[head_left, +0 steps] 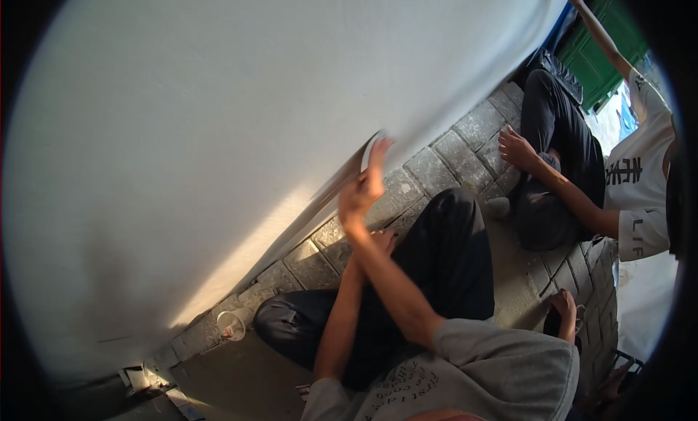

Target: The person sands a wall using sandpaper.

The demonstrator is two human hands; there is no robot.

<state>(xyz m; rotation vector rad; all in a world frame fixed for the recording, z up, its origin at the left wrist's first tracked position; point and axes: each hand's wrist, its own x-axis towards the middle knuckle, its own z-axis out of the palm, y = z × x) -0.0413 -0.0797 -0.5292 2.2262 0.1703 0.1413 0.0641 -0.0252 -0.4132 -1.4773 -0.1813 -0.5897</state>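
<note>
My right hand (363,188) is raised against the white wall (218,115), its fingers pressed on a thin pale item with a curved edge (371,149), too blurred to name. My left hand (385,238) lies low by my bent knee, partly hidden behind my right forearm. Its fingers look curled, and anything in them is hidden. Dark trousers (443,239) cover my crossed legs on the ground beside the wall.
A white cup (234,324) stands near my knee at the wall's foot. Grey paving blocks (429,170) run along the wall. Another person (632,174) sits at the right, one arm raised, with a green door (600,50) behind. Another hand (563,303) shows lower right.
</note>
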